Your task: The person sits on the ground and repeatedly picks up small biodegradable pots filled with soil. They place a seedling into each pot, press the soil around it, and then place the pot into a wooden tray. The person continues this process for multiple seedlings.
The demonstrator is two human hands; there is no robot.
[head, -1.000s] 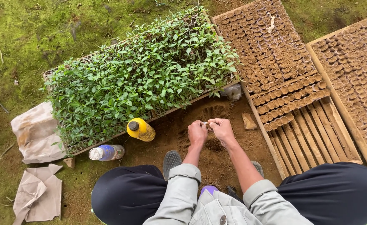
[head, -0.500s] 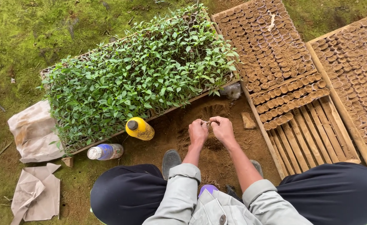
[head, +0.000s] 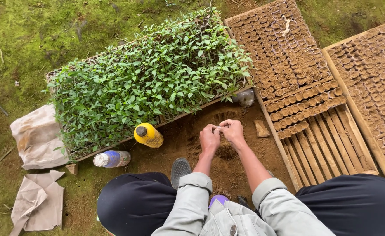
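Crouching over bare soil at the centre of the frame, a person brings both hands together above a small mound of loose earth [head: 225, 152]. The left hand [head: 209, 138] and right hand [head: 232, 130] have their fingertips pinched closed on one small pale item [head: 219, 128], too tiny to identify.

Just left of the hands, a yellow bottle [head: 148, 135] lies on the dirt, and a clear bottle with a blue label [head: 112, 158] lies lower left of it. Both rest close against the near edge of a long tray of green seedlings [head: 151, 83] that fills the upper middle.

Right of the hands, a small stone [head: 261, 129] sits just beside the edge of a wooden slatted tray [head: 321, 140], whose upper part is packed with rows of brown soil-filled pots [head: 284, 52]. A second such tray [head: 371, 74] lies at the far right.

Crumpled paper bags [head: 37, 140] lie at the lower left on mossy ground. The open dirt between seedling tray, wooden tray and knees is narrow.
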